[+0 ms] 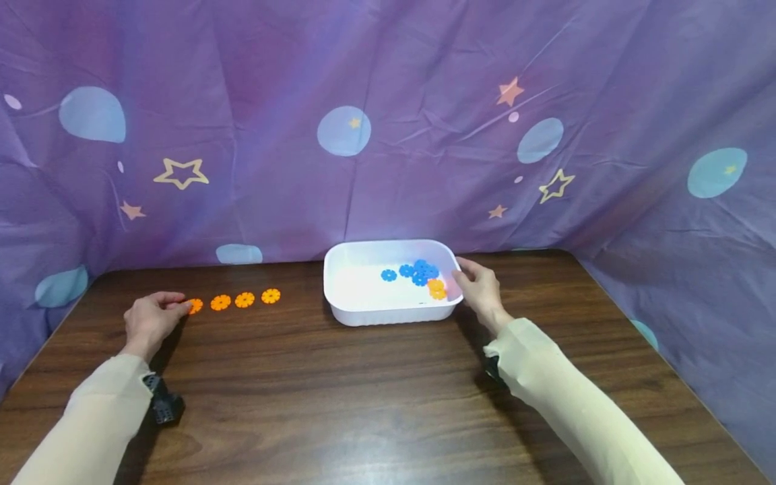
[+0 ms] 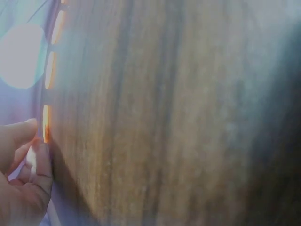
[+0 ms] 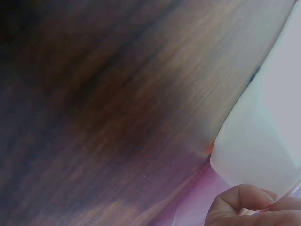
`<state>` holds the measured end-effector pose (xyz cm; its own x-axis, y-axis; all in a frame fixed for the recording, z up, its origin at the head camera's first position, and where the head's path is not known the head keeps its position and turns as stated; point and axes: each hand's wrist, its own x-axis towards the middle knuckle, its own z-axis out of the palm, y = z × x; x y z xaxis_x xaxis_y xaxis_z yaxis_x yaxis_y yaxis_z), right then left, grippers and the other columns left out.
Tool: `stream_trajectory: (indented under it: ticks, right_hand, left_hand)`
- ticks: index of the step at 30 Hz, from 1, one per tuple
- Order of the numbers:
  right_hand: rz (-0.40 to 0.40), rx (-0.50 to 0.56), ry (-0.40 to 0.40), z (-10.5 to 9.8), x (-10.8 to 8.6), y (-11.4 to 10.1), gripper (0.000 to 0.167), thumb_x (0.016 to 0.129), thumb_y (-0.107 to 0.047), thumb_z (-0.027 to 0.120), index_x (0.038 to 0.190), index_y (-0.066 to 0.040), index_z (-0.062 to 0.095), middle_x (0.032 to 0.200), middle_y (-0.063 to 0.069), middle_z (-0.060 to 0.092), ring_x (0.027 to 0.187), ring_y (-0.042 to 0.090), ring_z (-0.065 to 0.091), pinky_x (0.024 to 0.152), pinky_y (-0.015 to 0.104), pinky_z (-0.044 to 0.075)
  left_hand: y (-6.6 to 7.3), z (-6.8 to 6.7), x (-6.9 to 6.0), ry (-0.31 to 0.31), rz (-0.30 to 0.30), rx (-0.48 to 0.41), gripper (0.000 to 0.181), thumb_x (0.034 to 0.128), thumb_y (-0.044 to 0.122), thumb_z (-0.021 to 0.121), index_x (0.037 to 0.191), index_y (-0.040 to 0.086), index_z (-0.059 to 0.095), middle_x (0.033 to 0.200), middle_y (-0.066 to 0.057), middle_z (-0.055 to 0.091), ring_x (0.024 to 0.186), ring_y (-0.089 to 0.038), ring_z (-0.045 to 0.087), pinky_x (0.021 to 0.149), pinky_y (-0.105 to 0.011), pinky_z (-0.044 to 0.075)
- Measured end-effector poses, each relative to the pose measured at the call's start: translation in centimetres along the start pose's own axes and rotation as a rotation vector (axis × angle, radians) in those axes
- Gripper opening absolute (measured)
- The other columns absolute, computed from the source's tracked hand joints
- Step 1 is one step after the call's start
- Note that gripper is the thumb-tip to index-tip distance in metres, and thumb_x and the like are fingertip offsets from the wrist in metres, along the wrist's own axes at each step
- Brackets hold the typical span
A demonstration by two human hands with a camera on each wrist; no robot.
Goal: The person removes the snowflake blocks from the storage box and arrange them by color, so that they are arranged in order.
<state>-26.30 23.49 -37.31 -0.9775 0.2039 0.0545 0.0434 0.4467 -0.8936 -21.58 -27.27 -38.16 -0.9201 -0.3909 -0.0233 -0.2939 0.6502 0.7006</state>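
At the left end of a row of orange discs, my left hand [image 1: 148, 323] has thumb and fingertip at the edge of the last orange disc [image 1: 195, 306], pinching it flat at the table. The left wrist view shows the same hand [image 2: 23, 174] beside the disc [image 2: 46, 123]. My right hand [image 1: 481, 289] grips the right rim of a white tray [image 1: 388, 315]. Inside, blue discs [image 1: 421, 271] and orange discs [image 1: 436, 288] lie towards the right. In the right wrist view, bent fingers of the hand [image 3: 254, 207] hold the tray's edge [image 3: 254, 150].
Three more orange discs [image 1: 245, 300] lie spaced between my left hand and the tray. The dark wooden table [image 1: 364, 397] ends at a purple patterned cloth [image 1: 273, 135] hanging behind and along the right side.
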Motion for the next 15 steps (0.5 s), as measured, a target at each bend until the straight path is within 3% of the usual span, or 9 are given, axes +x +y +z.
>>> stream_trajectory:
  ticks: [3,5,7,10,12,15]
  right_hand:
    - [0.006,0.0,0.0,0.0,0.0,0.0,0.04,0.094,-0.015,0.054,0.133,-0.006,0.053,0.106,0.023,0.063,0.071,0.017,0.059,0.052,0.026,0.053]
    - [0.007,-0.001,-0.002,0.0,0.0,0.0,0.04,0.094,-0.015,0.054,0.133,-0.006,0.052,0.107,0.023,0.063,0.071,0.017,0.059,0.052,0.027,0.053]
    - [0.006,-0.002,-0.003,0.0,0.0,-0.1,0.04,0.094,-0.016,0.054,0.133,-0.007,0.053,0.106,0.023,0.063,0.071,0.018,0.059,0.052,0.027,0.053]
    - [-0.001,-0.004,-0.002,0.0,0.0,-0.1,0.04,0.093,-0.016,0.054,0.133,-0.007,0.053,0.104,0.022,0.063,0.07,0.018,0.059,0.05,0.026,0.053]
    - [-0.004,-0.002,0.0,0.0,0.0,0.0,0.04,0.093,-0.015,0.055,0.132,-0.007,0.054,0.103,0.022,0.063,0.069,0.018,0.059,0.05,0.026,0.052]
    - [-0.003,0.0,0.0,0.1,0.0,0.0,0.04,0.093,-0.015,0.054,0.132,-0.006,0.054,0.103,0.023,0.063,0.069,0.017,0.059,0.05,0.025,0.052]
  left_hand:
    - [0.4,0.1,-0.1,0.027,0.008,-0.025,0.041,0.0921,0.026,0.059,0.119,-0.006,0.058,0.11,-0.026,0.062,0.103,-0.035,0.049,0.095,-0.051,0.029]
    - [1.0,0.3,-0.2,0.051,0.023,-0.047,0.041,0.0917,0.026,0.06,0.119,-0.004,0.059,0.104,-0.023,0.066,0.091,-0.024,0.056,0.09,-0.044,0.032]
    - [1.7,0.6,-0.3,0.065,0.044,-0.096,0.04,0.0904,0.026,0.062,0.118,-0.003,0.06,0.087,-0.012,0.07,0.075,-0.008,0.058,0.086,-0.031,0.039]
    - [3.2,1.4,-0.7,0.057,0.081,-0.17,0.04,0.0891,0.025,0.064,0.118,-0.001,0.062,0.077,0.008,0.066,0.058,0.009,0.05,0.061,-0.011,0.042]
    - [4.4,2.1,-1.0,0.036,0.11,-0.217,0.039,0.0885,0.024,0.065,0.118,-0.001,0.062,0.078,0.012,0.065,0.056,0.01,0.051,0.051,-0.011,0.045]
    - [6.5,3.2,-1.7,-0.005,0.161,-0.262,0.038,0.0883,0.024,0.066,0.118,0.0,0.062,0.087,0.001,0.069,0.06,0.008,0.055,0.054,-0.013,0.048]
